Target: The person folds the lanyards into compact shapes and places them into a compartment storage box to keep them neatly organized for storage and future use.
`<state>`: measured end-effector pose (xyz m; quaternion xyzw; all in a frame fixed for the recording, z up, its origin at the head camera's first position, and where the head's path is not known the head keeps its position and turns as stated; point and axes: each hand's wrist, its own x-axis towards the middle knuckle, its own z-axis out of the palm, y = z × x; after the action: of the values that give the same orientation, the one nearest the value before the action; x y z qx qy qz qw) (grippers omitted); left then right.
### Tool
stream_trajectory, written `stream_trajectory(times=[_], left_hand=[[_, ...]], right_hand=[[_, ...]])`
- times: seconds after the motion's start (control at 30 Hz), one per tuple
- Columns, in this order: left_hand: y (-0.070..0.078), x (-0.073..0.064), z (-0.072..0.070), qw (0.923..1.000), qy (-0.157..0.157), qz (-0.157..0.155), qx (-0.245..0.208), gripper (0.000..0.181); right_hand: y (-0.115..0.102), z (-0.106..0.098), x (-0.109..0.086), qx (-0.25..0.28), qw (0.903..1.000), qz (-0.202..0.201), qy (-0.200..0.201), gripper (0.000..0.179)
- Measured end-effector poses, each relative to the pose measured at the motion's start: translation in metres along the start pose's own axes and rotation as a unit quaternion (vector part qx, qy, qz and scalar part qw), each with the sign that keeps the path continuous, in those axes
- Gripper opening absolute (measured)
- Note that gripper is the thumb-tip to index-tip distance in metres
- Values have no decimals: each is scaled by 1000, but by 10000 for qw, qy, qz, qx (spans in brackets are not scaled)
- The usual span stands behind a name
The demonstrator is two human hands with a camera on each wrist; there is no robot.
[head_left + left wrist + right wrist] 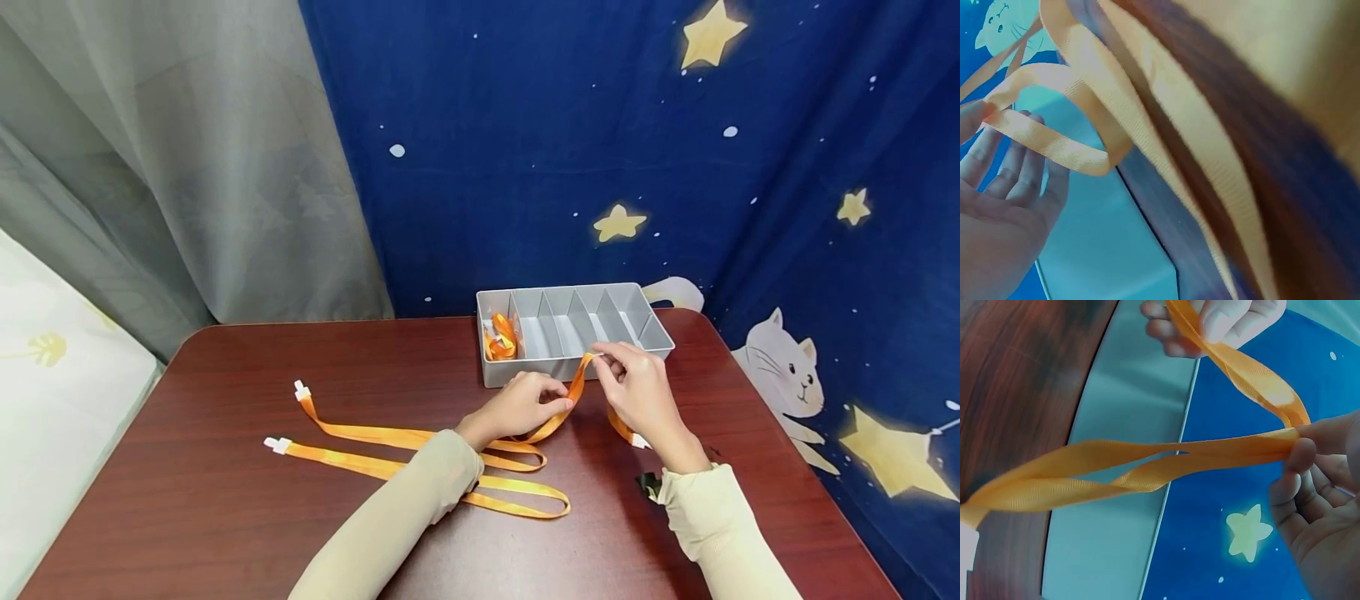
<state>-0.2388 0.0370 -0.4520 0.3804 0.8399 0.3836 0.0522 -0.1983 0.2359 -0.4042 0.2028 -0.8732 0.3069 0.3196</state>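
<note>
In the head view my right hand (637,387) pinches an orange lanyard (576,387) between thumb and forefinger, just in front of the grey tray. The strap is folded over at that pinch. One part hangs down to a white clip (640,441) beneath the right hand. My left hand (525,402) pinches the same strap lower and to the left, its other fingers loosely bent. The right wrist view shows the doubled strap (1210,453) running from the right fingertips (1304,450) to the lower left, and another length going up to the left hand (1235,325).
Two more orange lanyards (337,457) lie stretched across the brown table (225,517), their white clips (302,390) at the left. The divided grey tray (540,367) stands at the back edge, with a bundled orange lanyard (501,337) in its leftmost compartment. A small dark object (649,483) shows by the right sleeve.
</note>
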Motion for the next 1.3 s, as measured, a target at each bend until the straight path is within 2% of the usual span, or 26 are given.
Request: stream_trajectory(times=[0.23, 0.47, 0.63, 0.8, 1.0, 1.17, 1.23, 1.3], left_hand=[[3, -1, 2, 9993, -43, -39, -358, 19], [6, -4, 2, 9991, -9, 30, -425, 24], [10, -7, 0, 9986, 126, 151, -497, 25], [12, -7, 1, 9980, 474, 234, -333, 22], [10, -10, 1, 9936, 1121, -34, 117, 22], [8, -13, 1, 9904, 1257, -243, 516, 25], [8, -14, 1, 9919, 1200, -284, 292, 28], [8, -14, 0, 9928, 1113, -335, -281, 31]], right_hand=[[-5, -1, 7, 9, 10000, -18, 75, 10], [-12, -1, 15, 84, 9991, -70, 414, 11], [-18, -2, 23, 173, 9975, -170, 665, 12], [-26, -4, 31, 261, 9955, -243, 873, 13], [-37, -5, 39, 303, 9945, -355, 935, 12], [-46, -7, 45, 355, 9943, -349, 946, 10], [-49, -9, 47, 399, 9939, -363, 962, 10], [-51, -10, 48, 406, 9937, -395, 964, 10]])
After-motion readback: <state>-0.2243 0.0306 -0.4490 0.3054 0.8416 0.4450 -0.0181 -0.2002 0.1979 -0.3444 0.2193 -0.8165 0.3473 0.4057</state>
